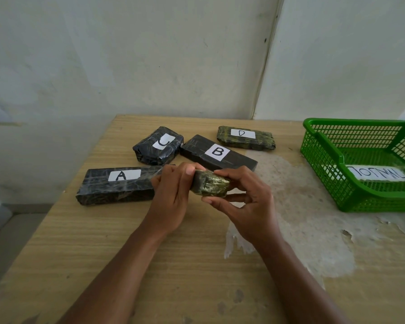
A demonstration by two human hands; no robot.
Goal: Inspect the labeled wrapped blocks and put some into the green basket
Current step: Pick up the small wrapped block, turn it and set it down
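A small olive-green wrapped block (pixel 209 183) is held above the table between both hands, its label hidden. My left hand (pixel 171 197) grips its left end with thumb on top. My right hand (pixel 246 202) pinches its right end between fingers and thumb. On the table lie dark wrapped blocks labeled A (pixel 117 184), B (pixel 218 152) and one with a curved letter (pixel 158 146), plus a greenish block labeled D (pixel 246 137). The green basket (pixel 323 157) stands at the right and holds a white paper label (pixel 379 175).
The wooden table (pixel 103 242) has a large patch of peeled veneer (pixel 313 218) right of my hands. Its left edge drops to the floor. White walls rise just behind the table.
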